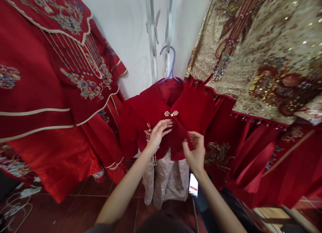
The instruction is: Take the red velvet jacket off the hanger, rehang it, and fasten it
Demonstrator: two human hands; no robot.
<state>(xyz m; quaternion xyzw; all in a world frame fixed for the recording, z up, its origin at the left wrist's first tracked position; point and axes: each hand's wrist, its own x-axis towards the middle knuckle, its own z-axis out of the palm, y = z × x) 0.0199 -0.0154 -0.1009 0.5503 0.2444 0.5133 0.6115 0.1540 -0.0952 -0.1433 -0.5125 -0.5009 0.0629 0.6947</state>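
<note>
A small red velvet jacket (151, 108) is hung on a purple hanger (172, 63) at the far middle, against a white wall. It is closed at the collar by a pearl clasp (171, 113). The left hand (159, 135) is laid on the jacket's front edge just below the clasp, fingers stretched over the cloth; whether the cloth is pinched there cannot be told. The right hand (195, 154) is closed narrowly on the jacket's right front flap, which is folded outward. A pale sequined skirt (163, 182) is seen beneath the jacket. A red embroidered robe (37, 92) is hung at left and a gold sequined garment (271, 51) at right.
</note>
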